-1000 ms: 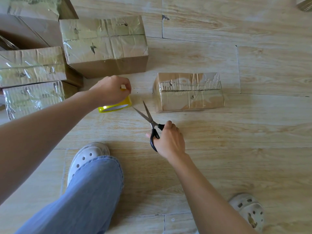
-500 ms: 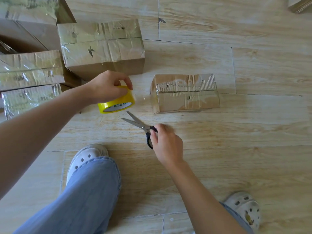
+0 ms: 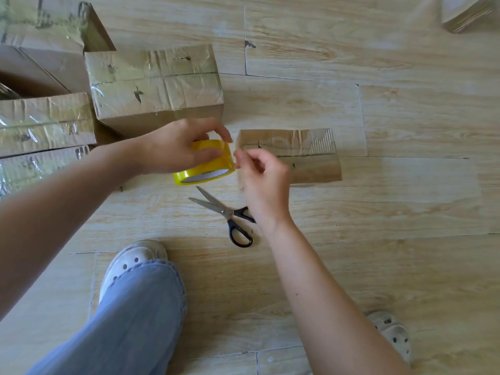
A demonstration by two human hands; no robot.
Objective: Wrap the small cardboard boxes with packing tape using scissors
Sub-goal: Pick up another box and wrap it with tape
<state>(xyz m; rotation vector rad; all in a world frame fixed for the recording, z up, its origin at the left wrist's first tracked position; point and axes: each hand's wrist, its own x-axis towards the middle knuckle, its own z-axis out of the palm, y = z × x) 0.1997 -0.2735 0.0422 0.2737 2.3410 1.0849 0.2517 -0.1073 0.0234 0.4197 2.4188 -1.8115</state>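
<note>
Near the middle of the floor, left hand (image 3: 176,150) held the yellow tape roll (image 3: 208,173) from above, grip closed round its rim, thumb on the near side and fingers over the far side. Roll tilted, white core facing the near edge. Right hand (image 3: 263,180) sat just right of the roll, thumb and forefinger pinched together at the roll's right side; can't tell if that grip held a clear tape end or nothing.

Scissors (image 3: 230,215) lay flat on the floor just near of the roll, untouched, blades slightly apart and pointing left, black handles toward the near edge, one loop partly hidden by the right wrist.

Small cardboard box (image 3: 308,161) lay on the floor just right of the roll, its left end behind the right hand, torn corrugation showing on top.

Larger taped box (image 3: 154,85) sat farther back and left. Two more taped boxes (image 3: 46,120) stacked at the left edge, with an open carton (image 3: 40,36) in the far left corner.

Blue jeans leg (image 3: 130,315) and white clog (image 3: 132,261) near the near edge, second clog (image 3: 392,334) toward the near right corner.
</note>
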